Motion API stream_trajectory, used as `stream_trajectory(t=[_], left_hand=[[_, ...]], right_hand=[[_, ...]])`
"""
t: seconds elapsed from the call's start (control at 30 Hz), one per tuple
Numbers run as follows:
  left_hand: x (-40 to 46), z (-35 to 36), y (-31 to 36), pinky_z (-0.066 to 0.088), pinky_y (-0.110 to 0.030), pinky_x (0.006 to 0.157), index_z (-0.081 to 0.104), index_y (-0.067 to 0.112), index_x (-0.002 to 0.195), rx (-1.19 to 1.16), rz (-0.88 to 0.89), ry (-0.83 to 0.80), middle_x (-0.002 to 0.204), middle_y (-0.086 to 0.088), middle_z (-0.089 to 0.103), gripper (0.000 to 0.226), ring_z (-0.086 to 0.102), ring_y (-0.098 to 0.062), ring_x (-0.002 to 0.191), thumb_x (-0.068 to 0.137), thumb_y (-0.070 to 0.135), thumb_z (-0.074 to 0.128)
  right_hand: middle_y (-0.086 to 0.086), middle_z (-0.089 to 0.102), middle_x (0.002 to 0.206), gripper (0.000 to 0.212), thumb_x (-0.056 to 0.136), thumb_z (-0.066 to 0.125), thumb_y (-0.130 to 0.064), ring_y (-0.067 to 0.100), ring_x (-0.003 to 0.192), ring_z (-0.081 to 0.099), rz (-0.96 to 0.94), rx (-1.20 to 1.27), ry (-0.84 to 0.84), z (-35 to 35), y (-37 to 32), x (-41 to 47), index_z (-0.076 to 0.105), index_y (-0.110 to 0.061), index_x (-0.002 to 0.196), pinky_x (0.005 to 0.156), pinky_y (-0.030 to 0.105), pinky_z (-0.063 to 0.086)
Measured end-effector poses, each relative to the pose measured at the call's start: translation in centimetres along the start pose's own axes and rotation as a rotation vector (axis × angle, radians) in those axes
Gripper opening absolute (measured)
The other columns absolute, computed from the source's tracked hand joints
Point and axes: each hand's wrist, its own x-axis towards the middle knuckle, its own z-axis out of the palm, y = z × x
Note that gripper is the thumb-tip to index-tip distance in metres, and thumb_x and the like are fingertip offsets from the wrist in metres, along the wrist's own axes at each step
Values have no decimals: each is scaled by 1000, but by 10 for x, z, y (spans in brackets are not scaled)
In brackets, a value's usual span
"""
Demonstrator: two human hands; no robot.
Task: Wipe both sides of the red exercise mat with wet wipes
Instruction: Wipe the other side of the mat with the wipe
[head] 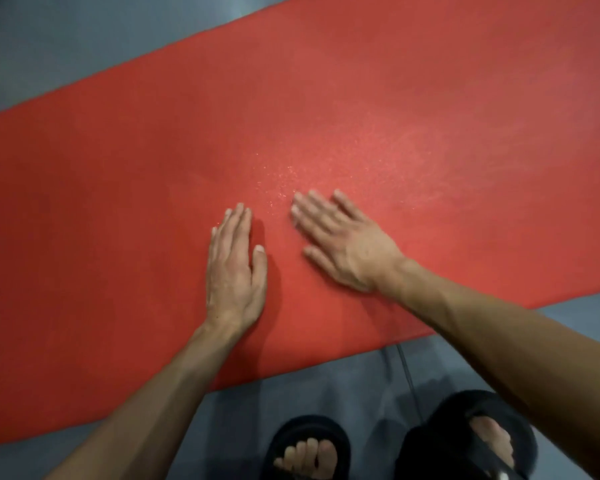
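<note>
- Red exercise mat (361, 116) lay flat on the grey floor (49, 46), running diagonally across the view from lower left to upper right; its near edge was just ahead of the person's feet.
- Mat surface showed small glistening specks (278, 178) just beyond the fingertips, plus faint pale streaks toward the right.
- Left hand (234, 268) lay palm down on the mat, fingers straight and pressed together, thumb slightly apart.
- Right hand (340, 240) lay palm down on the mat just beside the left, angled up and to the left, fingers straight and slightly spread.
- Neither hand held anything; hands were near each other but not touching.
- Both forearms were bare.
- Feet in black open-toe slippers (309, 441) stood on the floor at the bottom of the view, near the mat's edge.
</note>
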Motion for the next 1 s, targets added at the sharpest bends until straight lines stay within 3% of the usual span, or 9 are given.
stream_trajectory(t=[0.13, 0.2, 0.3, 0.37, 0.5, 0.57, 0.73, 0.8, 1.0], left_hand=[[-10, -13, -11, 9, -36, 130, 36, 8, 159, 33, -51, 0, 167, -6, 32, 59, 21, -18, 157, 102, 23, 38], [-8, -17, -11, 11, -40, 130, 37, 9, 159, 38, -49, 0, 167, -4, 32, 60, 21, -17, 157, 101, 24, 38], [-3, -18, -12, 13, -40, 129, 37, 9, 159, 33, -56, 15, 167, -4, 33, 60, 22, -18, 157, 101, 23, 38], [-3, -18, -14, 11, -37, 129, 36, 9, 159, 28, -66, 24, 167, -5, 33, 59, 22, -17, 157, 101, 22, 39], [-15, -18, -16, 11, -36, 130, 37, 9, 159, 24, -85, 9, 166, -5, 33, 60, 22, -17, 157, 100, 22, 39], [-16, -21, -18, 13, -40, 130, 37, 9, 159, 27, -76, 10, 166, -4, 33, 60, 22, -16, 157, 100, 23, 38], [-15, -21, -25, 15, -44, 129, 38, 10, 158, 38, -37, -3, 166, -3, 35, 59, 22, -17, 157, 100, 22, 38], [-22, -15, -25, 17, -46, 129, 39, 11, 158, 36, -17, -23, 166, -3, 35, 58, 23, -18, 157, 101, 21, 38], [-30, -5, -22, 17, -48, 128, 42, 11, 156, -1, 29, -69, 165, -4, 37, 57, 24, -19, 157, 101, 21, 38]], right_hand=[[10, -4, 171, 68, 108, 14, -47, 24, 158, -8, 514, 89, 68, -25, 47, 26, 3, -9, 163, 127, 45, -7], [12, -5, 171, 71, 108, 15, -49, 27, 158, -8, 459, 107, 68, -22, 22, 31, 2, -8, 163, 127, 46, -6], [10, 2, 171, 72, 107, 21, -53, 25, 158, -4, -8, 82, -14, 0, -40, 21, 9, -11, 163, 128, 45, -3], [6, 5, 171, 68, 107, 22, -50, 22, 158, 0, -134, 38, -22, -1, -36, 25, 12, -15, 164, 128, 45, -3], [4, -1, 172, 64, 109, 17, -46, 21, 158, -6, 324, 77, 24, -29, 27, 46, 6, -15, 164, 127, 44, -8], [6, -2, 172, 66, 108, 15, -47, 22, 158, -6, 389, 96, 46, -35, 38, 50, 5, -12, 164, 127, 45, -7], [8, 1, 171, 70, 107, 16, -53, 23, 158, -6, -175, 22, -61, 1, -32, 8, 8, -13, 164, 128, 45, -3], [6, 3, 171, 67, 109, 20, -50, 21, 158, -3, -291, -17, -74, 12, -31, -19, 11, -14, 164, 128, 44, -1], [8, 2, 171, 67, 108, 17, -47, 21, 158, -5, 456, 34, 84, 1, 43, -48, 6, -12, 164, 128, 42, -6]])
